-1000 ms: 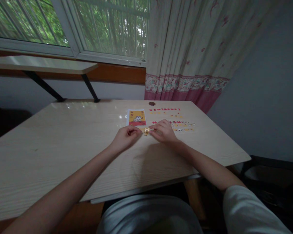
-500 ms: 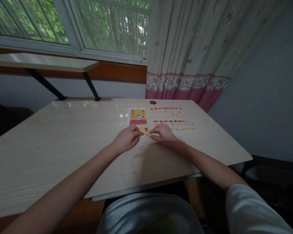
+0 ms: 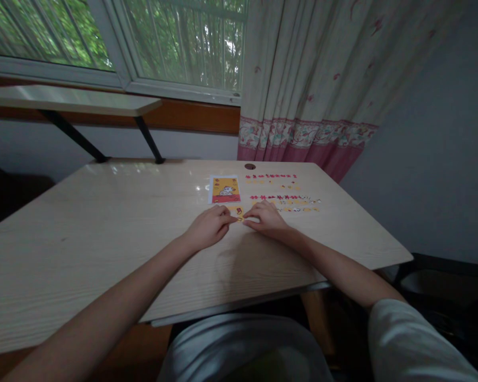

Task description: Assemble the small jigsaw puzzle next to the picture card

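A small yellow and red puzzle piece [image 3: 239, 212] lies flat on the pale wooden table [image 3: 103, 233]. My left hand [image 3: 207, 228] and my right hand [image 3: 267, 218] rest on the table at either side of it, fingertips touching its edges. Just behind it lies a yellow and red picture card [image 3: 224, 189] with a white border. To the right, several small red, yellow and white pieces [image 3: 287, 201] are laid out in rows.
A round cable hole [image 3: 249, 166] sits at the table's far edge. Behind are a window, a narrow shelf [image 3: 71, 101] on black brackets at the left, and a flowered curtain [image 3: 306, 85]. The table's right edge drops off near a grey wall.
The small piece was lifted slightly between my fingers a second ago; now it lies flat on the table. My left fingertips have slid closer to it.
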Available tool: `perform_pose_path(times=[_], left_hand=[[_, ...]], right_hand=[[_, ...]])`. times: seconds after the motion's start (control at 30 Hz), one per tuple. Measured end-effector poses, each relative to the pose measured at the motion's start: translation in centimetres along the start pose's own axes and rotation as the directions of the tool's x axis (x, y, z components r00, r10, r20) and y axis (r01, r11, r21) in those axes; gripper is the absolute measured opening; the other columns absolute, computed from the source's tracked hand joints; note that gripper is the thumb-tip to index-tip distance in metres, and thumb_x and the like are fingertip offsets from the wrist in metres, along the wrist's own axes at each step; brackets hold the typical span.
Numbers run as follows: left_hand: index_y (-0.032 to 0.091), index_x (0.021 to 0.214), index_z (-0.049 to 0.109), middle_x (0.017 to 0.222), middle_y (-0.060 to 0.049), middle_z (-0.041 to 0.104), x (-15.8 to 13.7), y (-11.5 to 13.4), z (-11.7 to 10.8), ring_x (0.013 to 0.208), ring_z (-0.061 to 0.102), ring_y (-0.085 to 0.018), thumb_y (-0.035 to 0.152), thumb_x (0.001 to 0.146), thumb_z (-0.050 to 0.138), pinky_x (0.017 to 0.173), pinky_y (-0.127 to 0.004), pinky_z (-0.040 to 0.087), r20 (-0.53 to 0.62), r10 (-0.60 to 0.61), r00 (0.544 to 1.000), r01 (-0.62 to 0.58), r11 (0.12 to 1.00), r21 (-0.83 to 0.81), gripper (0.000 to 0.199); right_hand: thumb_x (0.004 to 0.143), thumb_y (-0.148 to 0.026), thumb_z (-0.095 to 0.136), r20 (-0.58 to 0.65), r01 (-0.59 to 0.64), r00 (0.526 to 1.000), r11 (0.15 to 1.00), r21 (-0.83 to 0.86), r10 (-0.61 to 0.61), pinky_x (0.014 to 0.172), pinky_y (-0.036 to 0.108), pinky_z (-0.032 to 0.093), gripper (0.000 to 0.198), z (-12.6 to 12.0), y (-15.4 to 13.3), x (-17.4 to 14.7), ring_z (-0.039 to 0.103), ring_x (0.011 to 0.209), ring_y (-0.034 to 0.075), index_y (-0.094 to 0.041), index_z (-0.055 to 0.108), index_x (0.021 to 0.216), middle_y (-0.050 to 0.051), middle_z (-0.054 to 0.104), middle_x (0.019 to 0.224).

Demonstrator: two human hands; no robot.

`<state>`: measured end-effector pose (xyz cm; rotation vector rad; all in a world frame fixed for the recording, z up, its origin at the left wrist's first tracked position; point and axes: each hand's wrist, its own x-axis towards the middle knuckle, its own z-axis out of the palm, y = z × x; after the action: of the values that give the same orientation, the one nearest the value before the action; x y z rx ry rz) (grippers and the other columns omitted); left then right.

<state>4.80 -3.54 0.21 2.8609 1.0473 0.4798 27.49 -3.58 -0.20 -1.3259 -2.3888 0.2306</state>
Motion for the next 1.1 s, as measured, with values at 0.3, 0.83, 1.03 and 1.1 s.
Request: perform_pose_path(times=[0.3,0.83,1.03,1.1], left_hand=[[0.018,0.111,0.069,0.095,-0.01,0.059,-0.03,0.09,-0.05,0.09,0.056,-0.023,0.011,0.084,0.046,0.084,-0.037,0.048,0.005,0.01,1.0,-0.01,1.0,0.01,0.036],[0.019,0.112,0.068,0.097,-0.01,0.059,0.08,0.13,0.19,0.093,0.055,-0.024,0.011,0.085,0.046,0.085,-0.039,0.048,0.021,0.008,1.0,-0.009,0.999,0.042,0.036],[0.019,0.114,0.067,0.098,-0.01,0.059,0.0,0.23,-0.17,0.094,0.055,-0.023,0.011,0.085,0.047,0.086,-0.038,0.047,0.014,0.026,1.0,-0.027,0.997,0.067,0.036],[0.018,0.115,0.065,0.099,-0.01,0.059,-0.06,-0.11,-0.48,0.095,0.055,-0.023,0.012,0.086,0.046,0.086,-0.037,0.048,-0.001,0.029,1.0,-0.028,0.998,0.062,0.036]], right_hand=[[0.084,-0.036,0.066,0.002,0.023,1.0,0.999,0.023,-0.023,0.089,0.035,0.034,0.025,0.03,-0.07,-0.04,0.054,0.096,0.02,-0.021,0.073,0.102,0.006,0.069,0.099],[0.091,-0.037,0.057,0.073,0.132,0.99,0.967,-0.217,-0.118,0.086,0.036,0.032,0.025,-0.54,-0.78,-0.13,0.05,0.096,0.022,-0.021,0.074,0.1,0.006,0.071,0.095],[0.092,-0.037,0.056,0.064,0.134,0.99,0.963,-0.234,-0.122,0.086,0.036,0.032,0.025,-0.48,-0.7,-0.14,0.051,0.097,0.022,-0.022,0.073,0.101,0.006,0.07,0.097],[0.092,-0.036,0.055,0.058,0.139,0.99,0.965,-0.224,-0.13,0.086,0.036,0.032,0.024,-0.43,-0.57,-0.19,0.051,0.098,0.022,-0.022,0.073,0.101,0.006,0.07,0.097]])
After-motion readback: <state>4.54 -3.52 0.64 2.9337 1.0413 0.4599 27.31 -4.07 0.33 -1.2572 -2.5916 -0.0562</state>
